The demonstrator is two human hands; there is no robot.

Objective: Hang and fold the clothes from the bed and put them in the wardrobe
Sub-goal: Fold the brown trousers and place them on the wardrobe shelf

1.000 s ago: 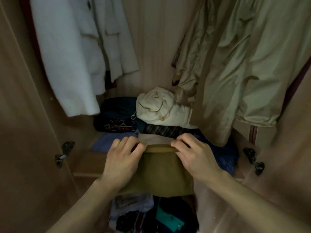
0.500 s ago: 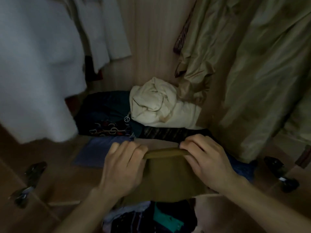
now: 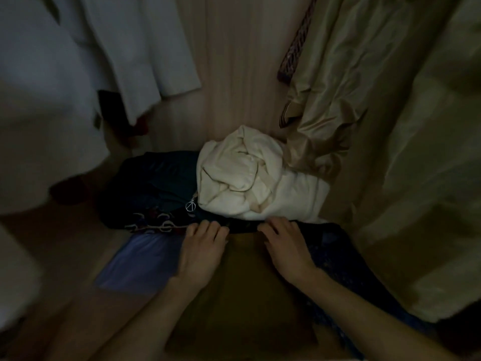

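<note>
Olive-brown, the folded garment (image 3: 244, 287) lies flat on the wardrobe shelf (image 3: 86, 261), its long axis running from the person toward the back panel, far edge against the dark clothes. The left hand (image 3: 200, 254) and right hand (image 3: 286, 248) rest palm-down on its far corners; whether the fingertips curl over the edge cannot be told. A cream bundle (image 3: 250, 178) sits just behind.

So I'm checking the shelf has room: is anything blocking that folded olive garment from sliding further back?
Yes. The rolled cream garment and dark patterned clothes lie right behind the folded olive garment, at both hands' fingertips.
</note>
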